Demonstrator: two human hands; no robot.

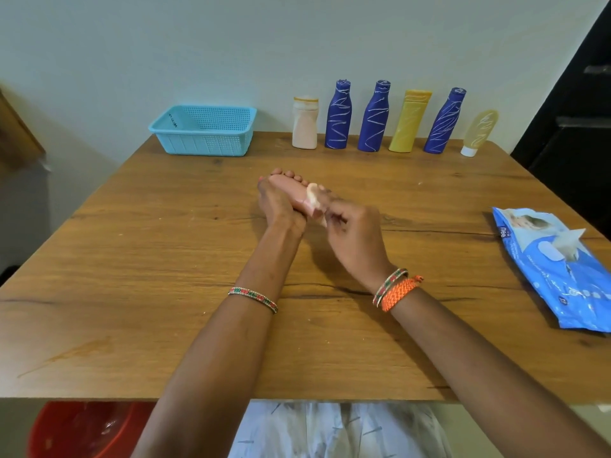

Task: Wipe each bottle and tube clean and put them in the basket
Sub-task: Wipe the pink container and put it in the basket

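- A wooden table (132, 259) fills most of the view, warm brown with dark grain lines and a few pale specks.
- Its far edge sits against a plain pale wall (231, 44), evenly lit, greenish-white.
- Right of the table, a dark door or cabinet (575, 127) runs up the frame edge; which it is cannot be told.
- Left of the table, a blurred brown wooden piece (16, 133) juts in, with grey floor or wall below it.
- Under the table's near edge, at the left, a red tub (82, 431) stands on the floor.
- A faint orange-brown stain (76, 353) marks the table's near left part.
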